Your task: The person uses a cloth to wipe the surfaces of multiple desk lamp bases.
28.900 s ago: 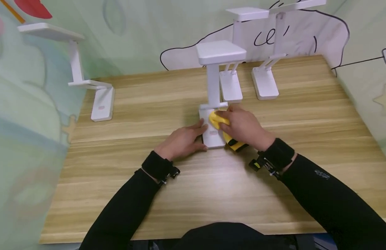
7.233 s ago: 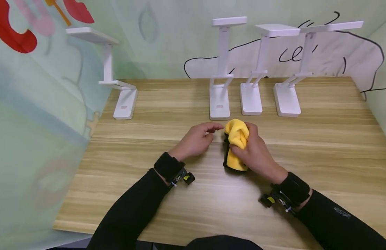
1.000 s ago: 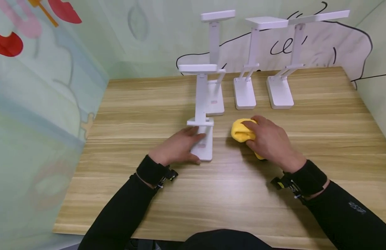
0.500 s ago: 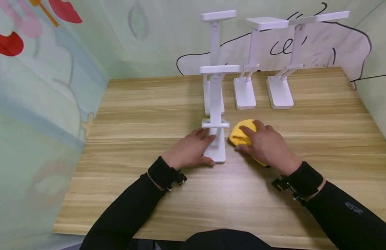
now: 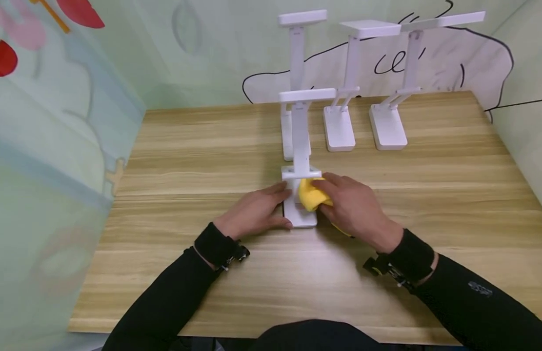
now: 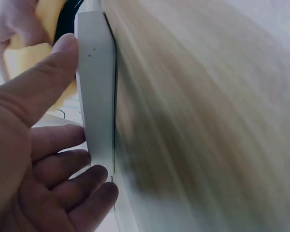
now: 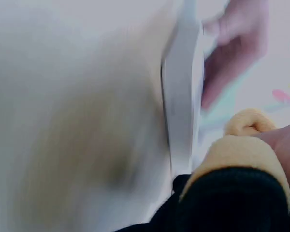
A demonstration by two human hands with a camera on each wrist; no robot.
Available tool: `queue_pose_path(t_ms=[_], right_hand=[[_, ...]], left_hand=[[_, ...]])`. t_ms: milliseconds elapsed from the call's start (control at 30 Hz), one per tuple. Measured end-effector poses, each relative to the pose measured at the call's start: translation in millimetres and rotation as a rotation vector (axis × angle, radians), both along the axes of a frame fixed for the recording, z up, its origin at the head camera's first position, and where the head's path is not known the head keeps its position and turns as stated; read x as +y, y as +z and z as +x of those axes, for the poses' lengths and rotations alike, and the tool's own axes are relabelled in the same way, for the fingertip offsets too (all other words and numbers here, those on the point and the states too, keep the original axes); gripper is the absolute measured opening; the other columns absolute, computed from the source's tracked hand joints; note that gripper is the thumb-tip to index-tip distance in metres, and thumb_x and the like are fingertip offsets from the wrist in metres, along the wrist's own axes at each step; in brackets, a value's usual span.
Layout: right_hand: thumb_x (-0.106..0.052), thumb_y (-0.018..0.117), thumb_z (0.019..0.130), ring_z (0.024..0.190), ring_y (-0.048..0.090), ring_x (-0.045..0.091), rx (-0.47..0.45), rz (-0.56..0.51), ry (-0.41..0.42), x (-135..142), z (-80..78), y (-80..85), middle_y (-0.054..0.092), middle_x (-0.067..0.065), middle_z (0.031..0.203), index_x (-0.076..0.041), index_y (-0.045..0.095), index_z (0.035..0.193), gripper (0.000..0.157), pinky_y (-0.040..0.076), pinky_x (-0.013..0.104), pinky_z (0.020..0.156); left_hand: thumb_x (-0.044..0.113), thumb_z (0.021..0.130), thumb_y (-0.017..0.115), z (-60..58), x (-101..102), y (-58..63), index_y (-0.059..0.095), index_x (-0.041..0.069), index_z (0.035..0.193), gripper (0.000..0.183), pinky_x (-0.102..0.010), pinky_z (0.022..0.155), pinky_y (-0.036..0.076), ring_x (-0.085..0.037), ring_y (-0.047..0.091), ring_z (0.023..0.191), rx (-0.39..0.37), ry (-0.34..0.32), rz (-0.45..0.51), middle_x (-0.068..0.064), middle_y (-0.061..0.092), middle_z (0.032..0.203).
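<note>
A white desk lamp stands upright on the wooden table, its flat base towards the person. My left hand rests against the left side of that base, thumb near the front corner. In the left wrist view, its thumb and fingertips lie along the edge of the base. My right hand holds a bunched yellow cloth with a black side, pressed on the top of the base from the right. The right wrist view shows the cloth beside the base; the fingertips are hidden there.
Behind stand three more white lamps: one partly covered by the front lamp, another right of it, and a third farther right. A printed curtain hangs behind the table.
The front lamp, at the far left 7.2 s ago, now stands mid-table; it slid right between 1.0 and 0.5 s ago. The right hand has brought the cloth left onto its base.
</note>
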State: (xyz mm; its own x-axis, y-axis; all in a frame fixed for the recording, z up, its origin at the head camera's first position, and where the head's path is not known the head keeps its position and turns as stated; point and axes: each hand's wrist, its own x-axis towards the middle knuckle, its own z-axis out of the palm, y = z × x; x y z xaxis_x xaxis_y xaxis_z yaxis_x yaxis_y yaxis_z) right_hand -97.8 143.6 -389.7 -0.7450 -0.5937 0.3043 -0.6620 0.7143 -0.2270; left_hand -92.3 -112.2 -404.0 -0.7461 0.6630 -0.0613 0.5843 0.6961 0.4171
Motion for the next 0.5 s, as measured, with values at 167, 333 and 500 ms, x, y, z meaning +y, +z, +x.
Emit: queue_pose_path(t_ms=[167,333,500], right_hand=[[-0.015,0.073,0.076,0.091,0.063,0.033,0.084,0.104,0.103,-30.3,-6.1,-9.1,0.069,0.022,0.106,-0.008,0.067,0.121,0.046,0.052,0.045,0.078],[-0.010,0.067,0.079,0.074,0.060,0.027,0.102,0.223,0.069,-32.8,-11.9,-9.6,0.071,0.016,0.090,-0.007,0.068,0.120,0.040,0.048,0.040,0.066],[-0.008,0.060,0.083,0.064,0.053,0.028,0.066,0.330,-0.067,-29.0,-4.8,-3.9,0.062,0.019,0.081,-0.004,0.068,0.113,0.032,0.047,0.039,0.052]], left_hand=[[0.053,0.084,0.068,-1.0,1.4,0.3,0.053,0.008,0.137,0.071,-0.034,0.095,0.049,-0.016,0.053,0.120,0.005,-0.028,0.022,-0.009,0.042,0.151],[0.054,0.085,0.066,-1.4,1.1,0.6,0.044,0.007,0.144,0.079,-0.037,0.095,0.050,-0.021,0.053,0.120,-0.012,-0.024,0.002,-0.012,0.034,0.155],[0.056,0.085,0.065,-1.3,0.5,-0.4,0.037,0.008,0.148,0.084,-0.038,0.094,0.051,-0.026,0.055,0.119,-0.027,-0.009,-0.021,-0.017,0.031,0.155]])
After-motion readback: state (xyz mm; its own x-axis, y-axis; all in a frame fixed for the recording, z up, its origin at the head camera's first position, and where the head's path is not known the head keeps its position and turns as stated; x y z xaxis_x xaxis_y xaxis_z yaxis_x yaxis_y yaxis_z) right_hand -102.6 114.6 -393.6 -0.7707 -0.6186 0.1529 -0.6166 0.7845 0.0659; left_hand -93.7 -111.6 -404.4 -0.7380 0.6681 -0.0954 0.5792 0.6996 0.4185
